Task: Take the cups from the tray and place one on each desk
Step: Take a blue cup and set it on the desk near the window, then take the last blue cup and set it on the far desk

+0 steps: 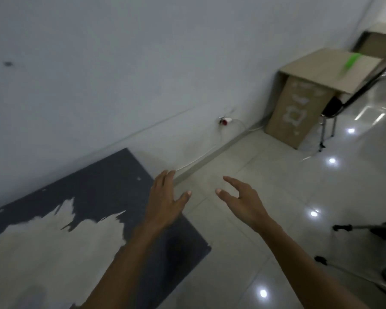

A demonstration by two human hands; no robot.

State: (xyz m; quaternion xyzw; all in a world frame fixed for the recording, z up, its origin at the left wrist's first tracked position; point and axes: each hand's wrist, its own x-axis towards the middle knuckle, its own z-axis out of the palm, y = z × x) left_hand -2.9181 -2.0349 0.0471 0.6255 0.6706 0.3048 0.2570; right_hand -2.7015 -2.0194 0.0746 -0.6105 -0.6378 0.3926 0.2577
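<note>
hands: 2 (165,201) (241,201) | desks: 2 (321,70) (374,43) | green item: 1 (350,61)

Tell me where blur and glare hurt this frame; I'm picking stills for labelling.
Head view: dim overall; motion blur smears the green object on the far desk; ceiling lights glare as bright spots on the glossy floor; both hands, left and right, stay fairly sharp.

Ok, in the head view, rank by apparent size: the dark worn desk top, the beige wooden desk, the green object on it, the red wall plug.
1. Dark worn desk top, though nearness inflates it.
2. Beige wooden desk.
3. Blurred green object.
4. Red wall plug.
</note>
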